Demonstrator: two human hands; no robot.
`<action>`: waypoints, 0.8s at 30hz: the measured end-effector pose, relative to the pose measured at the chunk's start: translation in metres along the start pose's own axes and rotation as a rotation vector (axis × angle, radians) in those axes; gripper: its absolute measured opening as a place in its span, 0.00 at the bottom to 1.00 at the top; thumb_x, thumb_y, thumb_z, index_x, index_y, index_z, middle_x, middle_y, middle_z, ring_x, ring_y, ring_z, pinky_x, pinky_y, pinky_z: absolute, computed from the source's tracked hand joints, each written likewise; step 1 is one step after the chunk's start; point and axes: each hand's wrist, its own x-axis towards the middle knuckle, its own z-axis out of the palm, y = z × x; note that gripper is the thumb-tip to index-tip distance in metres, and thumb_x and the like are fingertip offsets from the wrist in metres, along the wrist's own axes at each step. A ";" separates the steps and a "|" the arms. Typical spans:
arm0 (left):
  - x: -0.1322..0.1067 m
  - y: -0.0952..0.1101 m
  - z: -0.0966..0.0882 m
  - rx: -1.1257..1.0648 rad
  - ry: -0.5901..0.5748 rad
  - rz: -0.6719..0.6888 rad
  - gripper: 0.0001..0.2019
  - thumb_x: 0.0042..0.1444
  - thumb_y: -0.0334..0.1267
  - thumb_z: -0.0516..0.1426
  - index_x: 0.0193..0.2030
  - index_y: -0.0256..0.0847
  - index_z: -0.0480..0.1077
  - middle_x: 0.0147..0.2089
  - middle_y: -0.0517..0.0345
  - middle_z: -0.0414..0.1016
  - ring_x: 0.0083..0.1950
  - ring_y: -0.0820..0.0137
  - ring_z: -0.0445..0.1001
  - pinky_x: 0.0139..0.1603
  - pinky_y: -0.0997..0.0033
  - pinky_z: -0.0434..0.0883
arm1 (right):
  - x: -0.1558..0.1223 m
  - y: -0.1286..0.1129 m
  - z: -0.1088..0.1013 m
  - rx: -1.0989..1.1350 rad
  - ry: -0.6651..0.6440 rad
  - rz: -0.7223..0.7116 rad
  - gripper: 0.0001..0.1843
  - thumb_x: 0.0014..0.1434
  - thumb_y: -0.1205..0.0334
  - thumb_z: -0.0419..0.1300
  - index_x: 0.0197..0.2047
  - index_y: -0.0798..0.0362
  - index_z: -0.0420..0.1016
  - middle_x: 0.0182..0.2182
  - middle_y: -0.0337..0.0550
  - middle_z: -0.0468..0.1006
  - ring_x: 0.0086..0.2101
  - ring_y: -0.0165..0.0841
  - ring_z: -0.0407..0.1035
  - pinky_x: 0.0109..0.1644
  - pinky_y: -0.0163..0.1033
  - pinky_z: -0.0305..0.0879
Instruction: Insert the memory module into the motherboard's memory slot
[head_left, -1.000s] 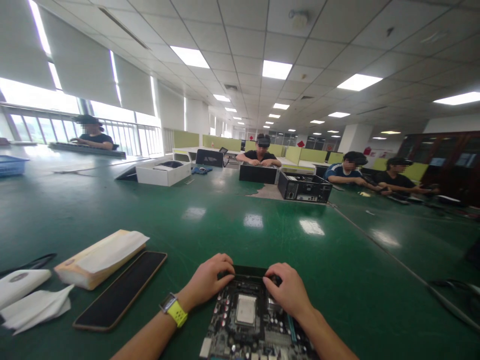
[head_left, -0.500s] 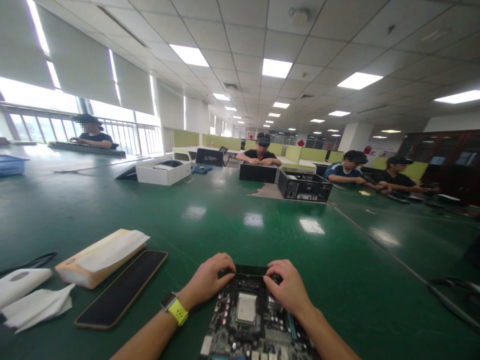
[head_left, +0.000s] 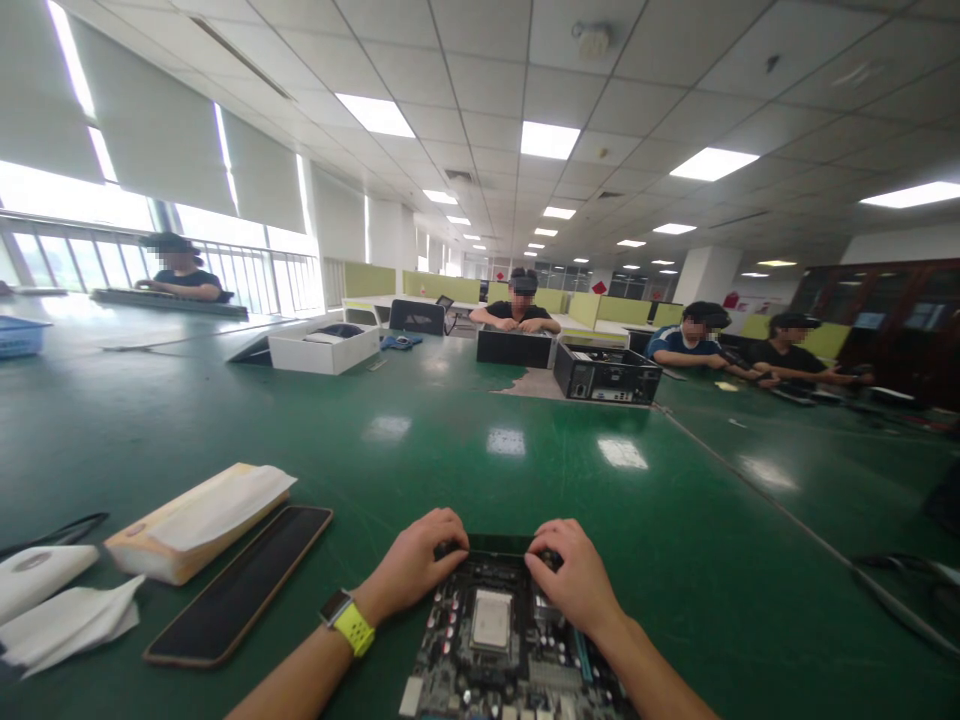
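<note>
Low in the head view lies a motherboard (head_left: 453, 668), running off the bottom edge, with a silver square processor (head_left: 492, 620) seated in its socket. My left hand (head_left: 421, 560) has its thumb and curled fingers closed on the board's far left corner. A watch with a yellow-green strap (head_left: 352, 624) is on that wrist. At the far right corner my right hand (head_left: 574, 572) grips the board in the same way, fingers bent over the edge. The fingertips of both hands are partly hidden.
To the left lie a phone (head_left: 244, 585), a tissue pack (head_left: 191, 525), crumpled tissue (head_left: 79, 622) and a white device (head_left: 46, 578). Further off on the green table (head_left: 420, 465) stand a white box (head_left: 322, 350) and a black computer case (head_left: 607, 375). Several people sit around the table.
Both hands keep their hold on the motherboard. The whole view has shifted very slightly; nothing else has visibly moved.
</note>
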 end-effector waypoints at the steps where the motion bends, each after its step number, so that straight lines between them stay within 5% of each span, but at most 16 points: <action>1: 0.000 0.000 0.000 -0.001 0.000 -0.002 0.04 0.58 0.34 0.56 0.33 0.40 0.71 0.38 0.57 0.71 0.41 0.68 0.69 0.44 0.68 0.67 | 0.000 0.000 0.000 -0.001 -0.003 0.002 0.06 0.53 0.63 0.58 0.27 0.50 0.77 0.33 0.41 0.76 0.41 0.36 0.66 0.47 0.40 0.60; 24: -0.001 0.002 0.001 0.016 -0.009 0.008 0.03 0.55 0.31 0.56 0.35 0.42 0.71 0.41 0.57 0.72 0.44 0.68 0.70 0.46 0.70 0.68 | 0.001 0.000 -0.001 -0.017 0.010 0.003 0.05 0.53 0.63 0.59 0.31 0.50 0.77 0.38 0.43 0.76 0.43 0.37 0.66 0.49 0.41 0.60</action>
